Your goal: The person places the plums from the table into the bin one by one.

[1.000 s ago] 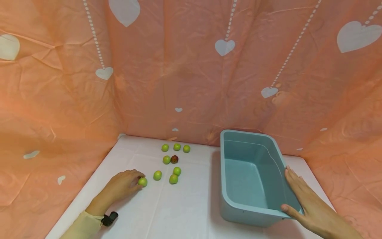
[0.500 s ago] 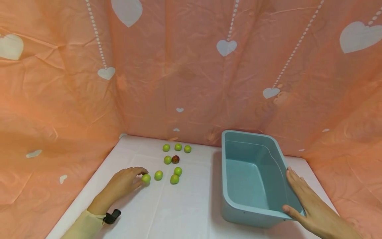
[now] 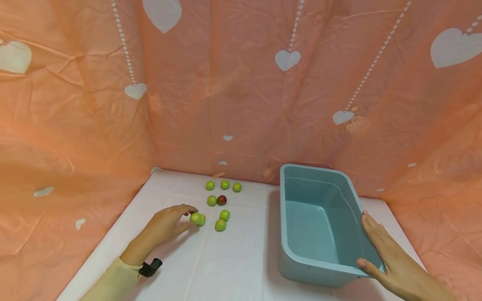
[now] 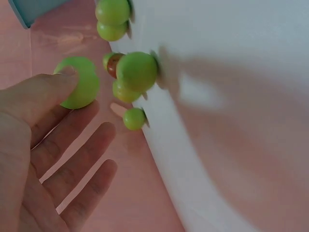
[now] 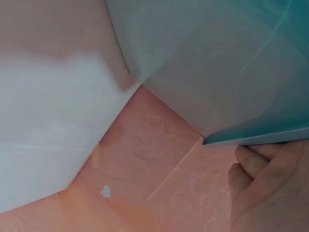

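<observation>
green fruit (image 3: 195, 217) sits on the white table cover (image 3: 226, 263) at the tips of the left hand (image 3: 165, 225), touching a second green fruit (image 3: 201, 220) just beside it on the right. the left hand lies low over the cover with its fingers loosely extended, thumb and fingertips against the near fruit; the left wrist view shows the thumb (image 4: 46, 92) laid on that fruit (image 4: 79, 88) with the other fingers spread and straight, so the hand is open and touching rather than wrapped round it. a yellow sleeve (image 3: 109, 284) and a black wrist strap (image 3: 150, 267) show behind the hand. more small fruits lie further back on the cover: a pair of green ones (image 3: 222, 220) near the touched fruit, a green one next to a dark red one (image 3: 221, 200), and a row of three green ones (image 3: 225, 185) by the far edge. to the right stands a teal plastic bin (image 3: 320, 267), well apart from the fruits. the right hand (image 3: 388, 255) rests flat along the bin's right rim, fingers straight and thumb hooked at the near corner of the rim; in the right wrist view the fingers (image 5: 260, 179) lie just under the rim's edge (image 5: 256, 137). orange cloth with white hearts (image 3: 241, 83) hangs behind and to both sides.
</observation>
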The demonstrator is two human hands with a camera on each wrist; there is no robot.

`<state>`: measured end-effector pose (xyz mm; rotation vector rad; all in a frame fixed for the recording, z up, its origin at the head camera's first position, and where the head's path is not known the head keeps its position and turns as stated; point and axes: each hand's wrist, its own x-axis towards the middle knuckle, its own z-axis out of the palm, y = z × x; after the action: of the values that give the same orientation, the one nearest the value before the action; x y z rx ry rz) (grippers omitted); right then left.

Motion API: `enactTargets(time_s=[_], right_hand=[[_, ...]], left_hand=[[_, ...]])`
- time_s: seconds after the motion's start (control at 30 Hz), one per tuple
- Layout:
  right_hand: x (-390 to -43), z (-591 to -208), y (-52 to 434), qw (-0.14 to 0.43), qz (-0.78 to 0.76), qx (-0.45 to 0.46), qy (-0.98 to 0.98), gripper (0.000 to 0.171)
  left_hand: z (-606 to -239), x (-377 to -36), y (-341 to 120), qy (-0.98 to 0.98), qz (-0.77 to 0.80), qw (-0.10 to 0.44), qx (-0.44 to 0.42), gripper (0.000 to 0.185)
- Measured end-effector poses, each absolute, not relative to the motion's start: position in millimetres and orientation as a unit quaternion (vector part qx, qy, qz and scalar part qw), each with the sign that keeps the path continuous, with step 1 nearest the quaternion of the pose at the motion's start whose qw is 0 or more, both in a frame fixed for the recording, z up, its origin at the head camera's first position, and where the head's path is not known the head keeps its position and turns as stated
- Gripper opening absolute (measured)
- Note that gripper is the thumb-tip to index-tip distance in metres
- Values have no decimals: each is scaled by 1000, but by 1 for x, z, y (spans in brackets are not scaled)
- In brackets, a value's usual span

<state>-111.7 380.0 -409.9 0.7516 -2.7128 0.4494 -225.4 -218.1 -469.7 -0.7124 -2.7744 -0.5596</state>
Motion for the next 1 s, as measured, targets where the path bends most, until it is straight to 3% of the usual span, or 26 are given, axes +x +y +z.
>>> enactTargets(time_s=[0.77, 1.0], right_hand=[[-115, -414, 382, 150, 151, 265, -940, 108], [-115, -414, 381, 137, 155, 253, -945, 109]], left_hand=[[-432, -247, -153, -906, -220, 144, -331, 39], [-420, -251, -133, -903, -227, 121, -346, 37]])
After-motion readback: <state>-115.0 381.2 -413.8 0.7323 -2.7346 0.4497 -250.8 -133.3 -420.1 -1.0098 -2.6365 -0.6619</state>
